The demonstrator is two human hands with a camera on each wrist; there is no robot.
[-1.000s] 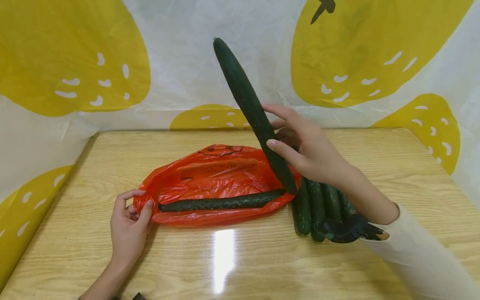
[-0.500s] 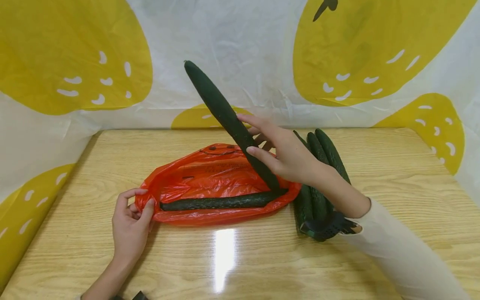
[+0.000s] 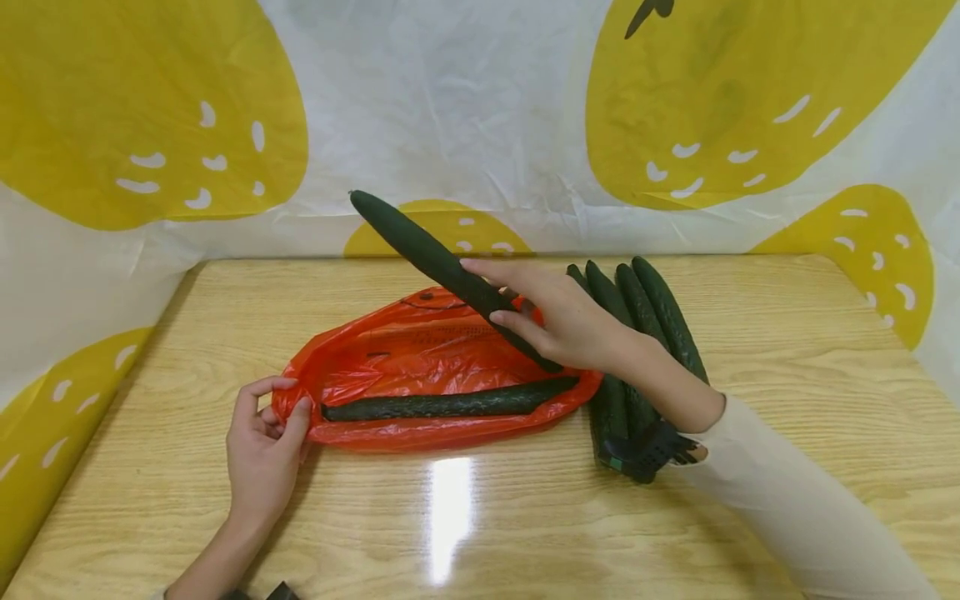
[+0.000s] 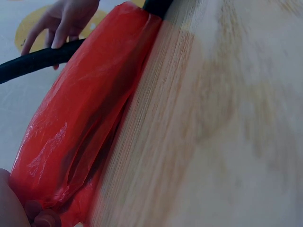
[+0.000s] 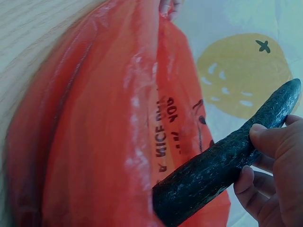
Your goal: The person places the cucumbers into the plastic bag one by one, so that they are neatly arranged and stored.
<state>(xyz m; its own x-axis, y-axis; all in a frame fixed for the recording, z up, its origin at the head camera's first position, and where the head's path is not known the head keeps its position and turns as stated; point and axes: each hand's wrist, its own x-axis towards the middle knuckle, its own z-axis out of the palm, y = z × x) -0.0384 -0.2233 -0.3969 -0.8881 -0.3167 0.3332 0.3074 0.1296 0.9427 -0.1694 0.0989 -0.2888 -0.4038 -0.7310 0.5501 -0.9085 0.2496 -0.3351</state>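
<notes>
Left hand [image 3: 262, 446] pinches one end of the red bag [image 3: 420, 437], one cucumber [image 3: 442, 406] inside. Right hand [image 3: 570, 317] grips another cucumber [image 3: 423, 250], its low end at the bag's mouth. It's tipped way flatter than a second ago, so looks better lined up with the opening. More cucumbers [image 3: 667, 312] right of it, cloth [image 3: 450, 108] behind.

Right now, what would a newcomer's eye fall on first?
The bright red bag, lying open on the wooden table, its left end pinched by the left hand. Next, the raised cucumber in the right hand, slanting up from the bag's mouth. Behind, yellow shapes stand out on the white backdrop.
</notes>
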